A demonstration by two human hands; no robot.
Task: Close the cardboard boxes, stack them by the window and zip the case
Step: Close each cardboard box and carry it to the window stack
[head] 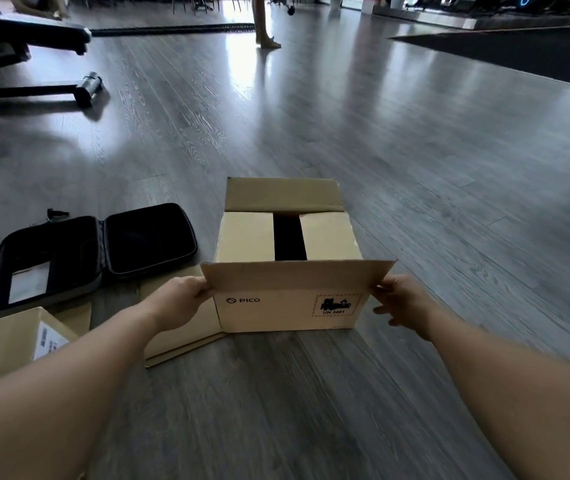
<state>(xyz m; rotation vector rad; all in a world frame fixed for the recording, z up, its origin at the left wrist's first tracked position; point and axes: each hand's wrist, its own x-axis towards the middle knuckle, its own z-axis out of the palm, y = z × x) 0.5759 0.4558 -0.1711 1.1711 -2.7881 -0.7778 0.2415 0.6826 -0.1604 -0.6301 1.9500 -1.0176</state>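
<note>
A cardboard box point(288, 308) printed PICO stands on the grey wood floor in front of me. Its two side flaps are folded in, with a dark gap between them. The far flap stands up. My left hand point(181, 297) pinches the left end of the near flap point(294, 275) and my right hand point(403, 299) holds its right end; the flap is half raised. A black case point(93, 251) lies unzipped and spread flat on the floor to the left, with a white paper in its left half. A second cardboard box point(3, 344) sits at the lower left.
A flat piece of cardboard point(179, 341) lies under my left forearm beside the box. A black frame with wheels point(82, 86) stands at the far left. A person's leg point(264, 26) is at the far middle. A dark mat point(519, 53) lies at the far right.
</note>
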